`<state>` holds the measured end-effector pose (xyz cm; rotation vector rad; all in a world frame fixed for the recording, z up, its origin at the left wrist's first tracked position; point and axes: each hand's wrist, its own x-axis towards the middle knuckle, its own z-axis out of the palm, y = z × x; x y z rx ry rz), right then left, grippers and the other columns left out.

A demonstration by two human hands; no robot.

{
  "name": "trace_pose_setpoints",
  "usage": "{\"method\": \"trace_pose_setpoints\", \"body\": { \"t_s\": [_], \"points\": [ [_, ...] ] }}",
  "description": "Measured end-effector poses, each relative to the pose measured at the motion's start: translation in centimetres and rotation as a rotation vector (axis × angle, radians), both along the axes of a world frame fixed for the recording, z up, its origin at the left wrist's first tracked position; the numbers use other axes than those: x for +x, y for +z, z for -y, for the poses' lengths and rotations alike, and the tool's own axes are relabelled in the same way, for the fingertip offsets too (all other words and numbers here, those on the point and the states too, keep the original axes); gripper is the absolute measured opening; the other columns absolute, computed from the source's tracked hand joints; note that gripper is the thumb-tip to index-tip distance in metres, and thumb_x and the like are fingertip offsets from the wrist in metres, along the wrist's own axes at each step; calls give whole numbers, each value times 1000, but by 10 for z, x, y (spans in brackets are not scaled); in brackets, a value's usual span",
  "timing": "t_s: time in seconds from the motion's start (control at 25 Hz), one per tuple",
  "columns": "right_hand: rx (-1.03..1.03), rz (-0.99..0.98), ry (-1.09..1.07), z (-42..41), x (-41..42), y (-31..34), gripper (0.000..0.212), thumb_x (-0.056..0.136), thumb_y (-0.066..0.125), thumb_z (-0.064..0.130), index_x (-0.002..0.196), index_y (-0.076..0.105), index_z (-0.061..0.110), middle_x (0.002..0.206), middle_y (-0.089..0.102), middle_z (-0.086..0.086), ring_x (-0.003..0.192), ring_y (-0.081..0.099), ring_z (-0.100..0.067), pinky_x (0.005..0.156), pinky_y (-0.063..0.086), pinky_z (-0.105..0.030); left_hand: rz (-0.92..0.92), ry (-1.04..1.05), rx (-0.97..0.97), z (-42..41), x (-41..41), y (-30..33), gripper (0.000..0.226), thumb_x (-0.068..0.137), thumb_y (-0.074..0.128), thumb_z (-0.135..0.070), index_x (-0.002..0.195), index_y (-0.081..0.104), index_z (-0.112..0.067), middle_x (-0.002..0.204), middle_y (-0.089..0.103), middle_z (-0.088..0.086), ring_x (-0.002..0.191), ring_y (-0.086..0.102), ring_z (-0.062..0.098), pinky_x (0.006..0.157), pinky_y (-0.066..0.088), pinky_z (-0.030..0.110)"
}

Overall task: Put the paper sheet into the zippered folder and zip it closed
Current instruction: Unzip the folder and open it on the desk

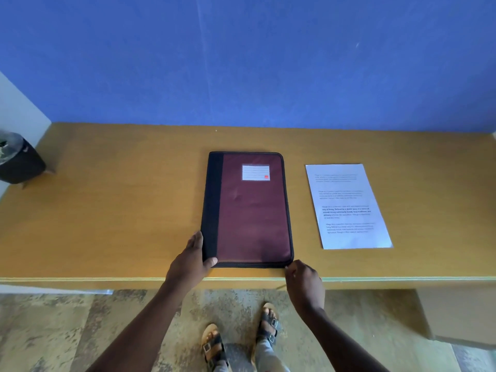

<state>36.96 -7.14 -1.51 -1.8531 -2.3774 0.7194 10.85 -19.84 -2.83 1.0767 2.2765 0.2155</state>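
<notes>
Folder (248, 210) lies shut on counter (120, 210), cloth-soft. Left hand (192, 260) clamps its near corner; right hand (303, 280) pinches what looks like the zip pull. Sheet (347, 206) beside: thin, floppy, lift by an edge.

No legible text anywhere I can see. The paper sheet (348, 206) on my table (120, 210) carries four blocks of printed text, third block partly bold, but all too small and blurred to read a word. The zippered folder (248, 210) has a white label (255, 172) near its top with ruled lines and a small red square in its lower right corner; nothing written on it that I can make out.
</notes>
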Motion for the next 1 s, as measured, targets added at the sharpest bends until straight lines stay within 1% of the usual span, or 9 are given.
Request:
{"method": "trace_pose_setpoints", "body": {
  "t_s": [0.08, 0.2, 0.28, 0.4, 0.52, 0.64, 0.72, 0.8, 1.0],
  "points": [
    [0, 4, -7, 11, -5, 0, 22, 94, 49, 24, 79, 64, 18, 71, 65, 0, 60, 58, -22, 49, 39, -24, -12, -18, 23, 7, -3, 0, 89, 97, 55, -49, 159, 2, -15, 167, 13, 5, 134, 50, 28, 94, 51, 37],
    [11, -5, -13, 28, -16, -2, 20, 92, 51, 21, 75, 60, 18, 66, 59, 4, 56, 54, -20, 45, 32, -22, 6, -50, 51, 19, -8, 1, 86, 97, 58, -44, 160, 7, -17, 166, 17, 1, 142, 41, 24, 105, 46, 37],
    [11, -29, -21, 37, -23, -3, 18, 91, 52, 20, 74, 57, 19, 65, 56, 6, 55, 52, -18, 44, 29, -22, 11, -66, 52, 25, -9, 2, 86, 96, 62, -38, 160, 8, -19, 166, 19, 0, 143, 39, 23, 106, 44, 38],
    [6, -48, -36, 46, -36, -7, 17, 90, 53, 20, 74, 58, 18, 65, 56, 6, 55, 53, -18, 45, 31, -22, 11, -68, 68, 28, -10, 3, 88, 94, 66, -28, 160, 10, -19, 163, 28, 1, 139, 45, 24, 104, 46, 38],
    [2, -57, -22, 54, -50, -8, 18, 91, 53, 20, 75, 59, 17, 66, 58, 4, 55, 54, -17, 45, 34, -22, 20, -68, 107, 33, -13, 3, 88, 91, 70, -21, 159, 15, -20, 159, 37, 1, 134, 51, 22, 103, 49, 35],
    [4, -62, -26, 63, -64, -7, 17, 92, 53, 19, 75, 58, 17, 65, 56, 4, 54, 52, -17, 43, 28, -20, 8, -92, 131, 39, -21, 3, 87, 89, 72, -16, 158, 20, -27, 157, 39, -4, 128, 56, 19, 98, 51, 30],
    [-2, -57, -18, 67, -70, -7, 18, 92, 53, 18, 74, 56, 17, 65, 56, 4, 54, 51, -17, 42, 25, -20, 7, -105, 142, 42, -25, 4, 87, 88, 72, -14, 157, 22, -30, 156, 41, -6, 126, 58, 19, 95, 53, 30],
    [-10, -54, -9, 71, -77, -7, 18, 92, 54, 18, 74, 57, 16, 66, 57, 3, 54, 52, -17, 43, 28, -20, 13, -115, 160, 45, -27, 4, 85, 88, 72, -13, 157, 24, -30, 156, 41, -5, 131, 55, 17, 98, 52, 30],
    [-27, -46, 22, 81, -94, -3, 19, 90, 53, 18, 73, 60, 14, 68, 62, 0, 57, 57, -19, 48, 42, -25, 0, -136, 179, 47, -27, 3, 80, 90, 70, -14, 157, 27, -26, 156, 41, -3, 135, 50, 16, 104, 48, 30]
  ]
}}
